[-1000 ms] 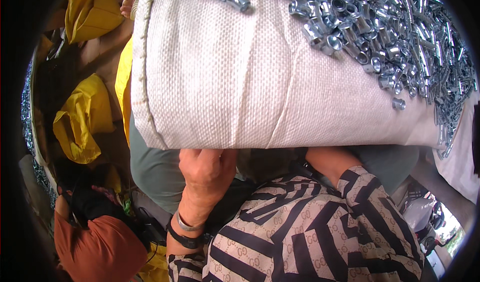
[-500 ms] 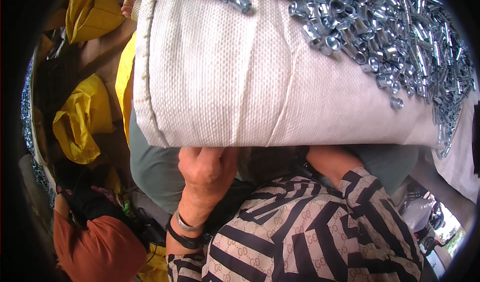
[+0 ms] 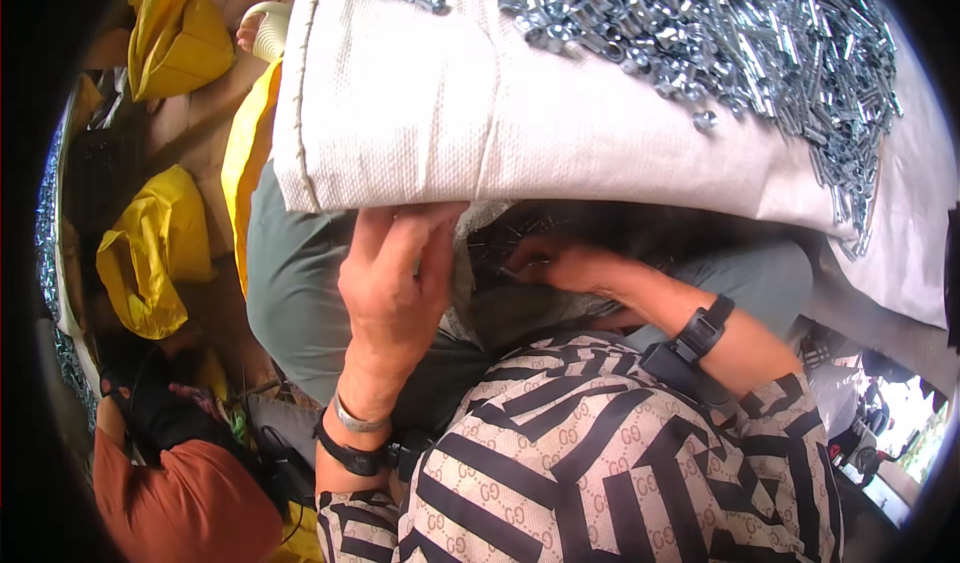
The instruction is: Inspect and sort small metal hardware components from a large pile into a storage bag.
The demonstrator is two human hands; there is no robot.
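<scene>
A white woven sheet point(image 3: 390, 113) lies spread in front of me, with a heap of small shiny metal sleeves point(image 3: 640, 13) on its far right part. My left hand point(image 3: 395, 268) is at the sheet's near edge, fingers bent up against it and the tips hidden beneath. Below that edge, between my knees, is a dark opening with a pale bag rim point(image 3: 462, 273) beside my left hand. My right hand point(image 3: 560, 263) reaches into this opening with its fingers curled; thin glints show near the fingertips. What it holds is too dark to make out.
Yellow bags point(image 3: 165, 248) stand on the floor to the left. A person in a rust-coloured top point(image 3: 190, 503) sits at the lower left, near another long spread of metal pieces point(image 3: 50, 223). A bare foot in a pale shoe point(image 3: 265, 31) is at the upper left.
The sheet's near edge now sits higher in view, uncovering the dark opening. My right hand, hidden under the sheet before, now shows inside that opening. My left hand has moved up with the edge.
</scene>
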